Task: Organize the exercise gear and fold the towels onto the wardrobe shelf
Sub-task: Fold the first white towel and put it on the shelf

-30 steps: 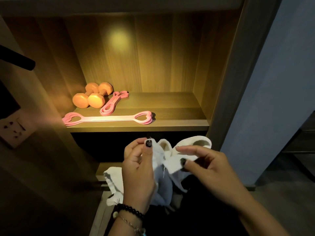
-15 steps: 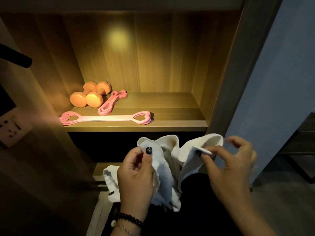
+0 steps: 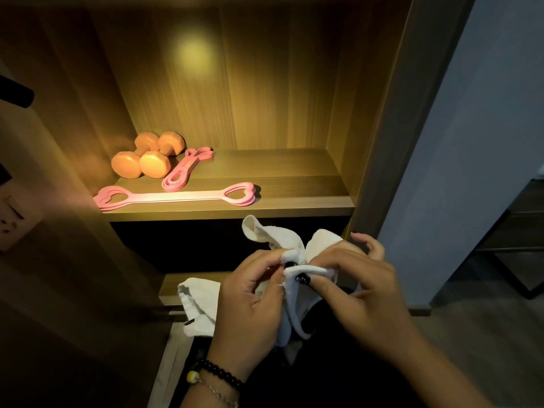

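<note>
A white towel (image 3: pixel 266 231) hangs bunched in front of the wardrobe, below the lit shelf (image 3: pixel 229 212). My left hand (image 3: pixel 250 301) pinches one part of its edge and my right hand (image 3: pixel 356 293) pinches another; the two pinches meet at the middle. A second piece of white cloth (image 3: pixel 198 304) droops to the lower left of my left hand. On the shelf's left lie two orange dumbbells (image 3: pixel 147 160), a folded pink resistance band (image 3: pixel 185 170) and a long pink stretch strap with heart-shaped ends (image 3: pixel 176 197).
The shelf's right half is bare wood. A lower ledge (image 3: pixel 191 282) sits behind the towel. A wall socket (image 3: pixel 13 219) is at the left, a dark rod (image 3: pixel 14 91) above it. The wardrobe's right post (image 3: pixel 391 113) borders a blue-grey wall.
My right hand has come back in from the right, bringing its pinched towel edge to meet the edge in my left hand. A towel flap now stands up higher.
</note>
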The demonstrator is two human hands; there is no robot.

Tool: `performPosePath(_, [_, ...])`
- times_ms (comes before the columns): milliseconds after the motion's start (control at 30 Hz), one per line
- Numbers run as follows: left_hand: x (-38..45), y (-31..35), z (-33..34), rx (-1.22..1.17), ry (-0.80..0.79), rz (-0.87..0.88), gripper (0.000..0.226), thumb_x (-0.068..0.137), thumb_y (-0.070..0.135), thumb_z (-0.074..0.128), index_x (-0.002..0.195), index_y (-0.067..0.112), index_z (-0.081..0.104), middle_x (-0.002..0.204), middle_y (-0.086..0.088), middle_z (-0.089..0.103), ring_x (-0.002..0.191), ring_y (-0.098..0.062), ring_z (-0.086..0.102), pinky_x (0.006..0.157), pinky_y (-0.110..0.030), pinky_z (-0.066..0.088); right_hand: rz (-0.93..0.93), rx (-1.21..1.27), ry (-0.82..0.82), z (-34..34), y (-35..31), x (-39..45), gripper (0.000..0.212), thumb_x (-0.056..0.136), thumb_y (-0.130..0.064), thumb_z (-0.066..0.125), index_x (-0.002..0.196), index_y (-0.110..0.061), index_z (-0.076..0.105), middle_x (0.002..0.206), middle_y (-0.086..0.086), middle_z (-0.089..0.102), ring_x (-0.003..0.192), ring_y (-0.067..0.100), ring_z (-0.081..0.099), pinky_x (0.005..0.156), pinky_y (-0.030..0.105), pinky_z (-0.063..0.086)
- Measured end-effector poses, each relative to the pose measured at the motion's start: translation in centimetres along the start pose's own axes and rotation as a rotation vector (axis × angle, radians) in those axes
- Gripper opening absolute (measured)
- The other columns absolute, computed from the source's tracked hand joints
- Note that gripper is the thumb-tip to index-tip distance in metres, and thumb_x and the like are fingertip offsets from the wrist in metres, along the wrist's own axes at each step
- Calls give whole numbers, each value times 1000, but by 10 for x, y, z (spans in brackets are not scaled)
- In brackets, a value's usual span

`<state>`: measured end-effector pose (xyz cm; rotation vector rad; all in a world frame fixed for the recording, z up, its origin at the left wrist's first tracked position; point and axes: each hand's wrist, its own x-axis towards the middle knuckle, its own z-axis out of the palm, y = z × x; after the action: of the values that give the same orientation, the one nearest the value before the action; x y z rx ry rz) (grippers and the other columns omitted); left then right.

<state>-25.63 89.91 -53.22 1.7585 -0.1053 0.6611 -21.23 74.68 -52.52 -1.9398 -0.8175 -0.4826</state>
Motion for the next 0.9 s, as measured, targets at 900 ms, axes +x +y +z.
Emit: performPosePath(900, [29,-31,29,-72,240,-92,18,88,2,64,96,18,66,95,-2,69,94,-17,66,83,-40,56,254,213,-102,0,9,57,8,81,-15,74,73,-17,76,69,-9,71,65,2,64,60,17,47])
